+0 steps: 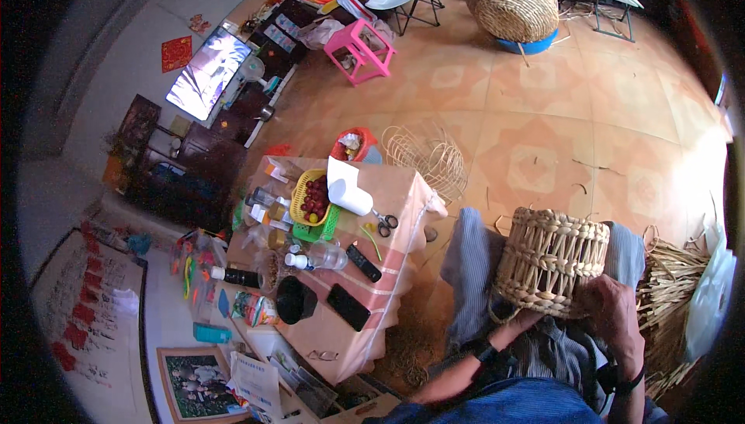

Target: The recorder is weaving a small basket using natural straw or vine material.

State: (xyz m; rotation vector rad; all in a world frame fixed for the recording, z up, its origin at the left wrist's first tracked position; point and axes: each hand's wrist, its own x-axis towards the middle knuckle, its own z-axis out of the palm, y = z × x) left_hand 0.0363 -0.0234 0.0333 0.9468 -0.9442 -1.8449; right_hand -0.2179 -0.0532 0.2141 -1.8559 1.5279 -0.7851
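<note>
A woven natural-fibre basket (552,247), with braided bands and upright open strands, sits on its side or base in my lap between striped trouser legs (469,261). My right hand (613,307) has its fingers curled at the basket's lower right edge, gripping there; exactly what lies in its pinch is too small to make out. My left hand (521,321) reaches under the basket's lower left, touching it, its fingers hidden behind the weave. A loose strand hangs near that side. Dried strips (660,292) lie in a bundle at my right.
At left, a cloth-covered table (411,199) holds fruit, bottles, scissors (384,224) and phones. Beyond are an unfinished wire-like frame (423,160), a pink stool (361,51), a large basket (512,1) on a blue base, chairs and a screen. A plastic bag (710,292) is at right.
</note>
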